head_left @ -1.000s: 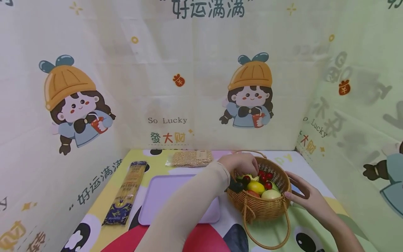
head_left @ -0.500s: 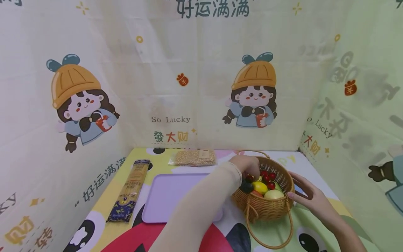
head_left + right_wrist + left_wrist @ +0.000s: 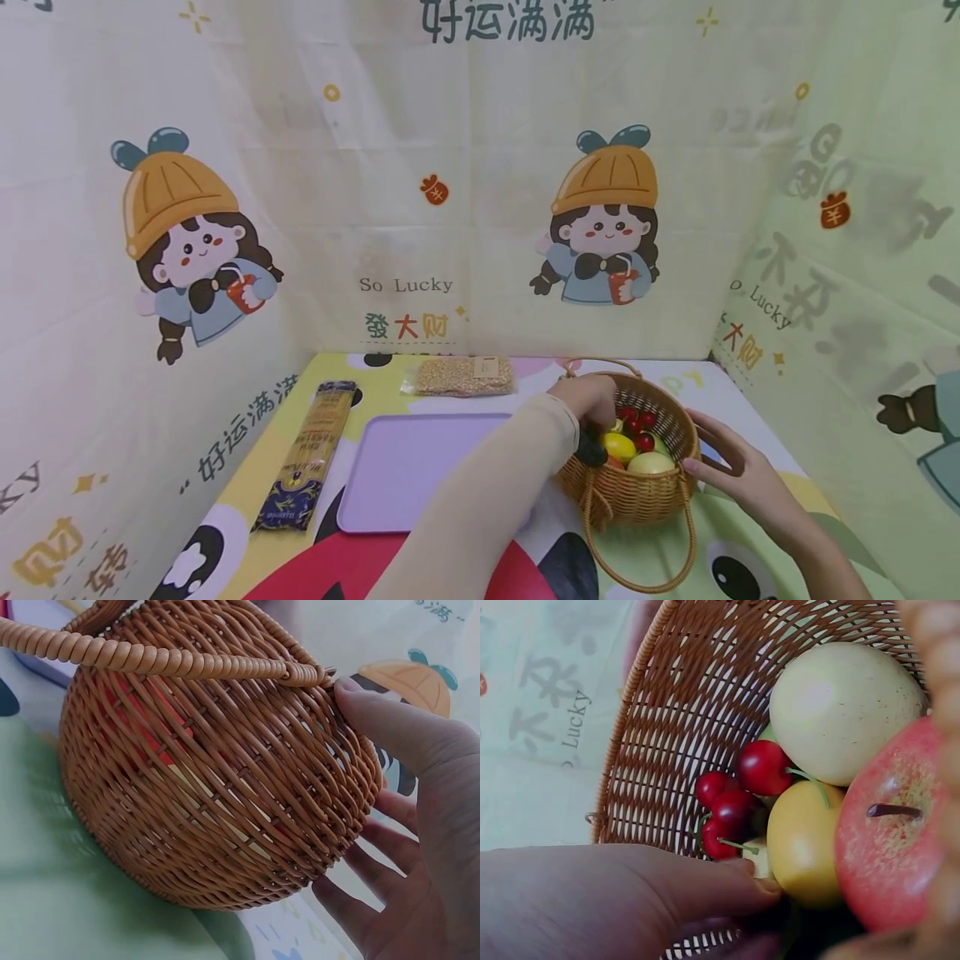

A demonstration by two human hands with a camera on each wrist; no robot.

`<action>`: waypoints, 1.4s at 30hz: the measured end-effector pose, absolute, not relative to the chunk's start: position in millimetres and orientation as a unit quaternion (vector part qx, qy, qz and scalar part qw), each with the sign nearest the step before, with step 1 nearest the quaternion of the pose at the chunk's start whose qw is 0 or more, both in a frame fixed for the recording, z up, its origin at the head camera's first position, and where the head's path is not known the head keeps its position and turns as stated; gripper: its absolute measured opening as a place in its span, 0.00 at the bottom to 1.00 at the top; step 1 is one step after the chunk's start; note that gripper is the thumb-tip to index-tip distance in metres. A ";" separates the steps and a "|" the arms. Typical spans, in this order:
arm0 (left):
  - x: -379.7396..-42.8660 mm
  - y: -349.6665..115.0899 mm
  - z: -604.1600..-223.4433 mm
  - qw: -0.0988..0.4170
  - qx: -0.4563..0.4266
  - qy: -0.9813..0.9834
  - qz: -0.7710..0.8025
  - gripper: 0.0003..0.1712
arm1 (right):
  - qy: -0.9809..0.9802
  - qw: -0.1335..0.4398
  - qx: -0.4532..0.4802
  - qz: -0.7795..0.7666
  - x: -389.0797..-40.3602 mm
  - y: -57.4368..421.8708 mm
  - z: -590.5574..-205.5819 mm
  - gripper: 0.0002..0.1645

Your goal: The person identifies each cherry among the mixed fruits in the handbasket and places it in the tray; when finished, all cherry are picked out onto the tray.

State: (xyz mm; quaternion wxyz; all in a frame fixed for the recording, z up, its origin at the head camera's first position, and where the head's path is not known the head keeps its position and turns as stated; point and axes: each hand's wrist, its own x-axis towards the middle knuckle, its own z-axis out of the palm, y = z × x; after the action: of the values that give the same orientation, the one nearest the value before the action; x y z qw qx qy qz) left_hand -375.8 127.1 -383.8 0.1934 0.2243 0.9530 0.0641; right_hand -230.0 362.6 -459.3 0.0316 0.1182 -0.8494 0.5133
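A round wicker basket (image 3: 637, 500) of toy-like fruit stands right of centre. My left hand (image 3: 592, 400) reaches inside over its left rim, thumb and fingers at a dark, rounded fruit (image 3: 592, 452) whose kind is hidden. Beside the thumb (image 3: 742, 892) in the left wrist view are red cherries (image 3: 739, 814), a yellow lemon-like fruit (image 3: 806, 844), a red apple (image 3: 892, 832) and a pale round melon-like fruit (image 3: 844, 712). My right hand (image 3: 738, 467) steadies the basket's right side, its thumb (image 3: 367, 705) at the rim and the spread fingers against the outer wall.
A lilac tray (image 3: 405, 475) lies left of the basket, partly under my left forearm. Farther left is a spaghetti packet (image 3: 307, 458); behind the tray lies a bag of grains (image 3: 461, 377). One rope handle (image 3: 686, 558) hangs down in front of the basket.
The view shifts slightly at first. My left hand then moves a little leftward within the basket, and the dark fruit shifts with it. My right hand stays at the basket's side.
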 end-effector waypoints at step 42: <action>-351.6 39.3 -344.4 0.110 0.365 0.817 0.432 0.17 | -0.867 0.027 0.095 0.489 -226.8 360.4 -455.5 0.44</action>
State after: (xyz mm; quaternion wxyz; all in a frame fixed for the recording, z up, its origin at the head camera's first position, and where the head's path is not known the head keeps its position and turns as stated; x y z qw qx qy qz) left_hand -351.6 39.3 -344.4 0.1096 0.3654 0.8171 0.4322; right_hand -226.8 360.4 -455.5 0.0271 0.0949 -0.8667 0.4890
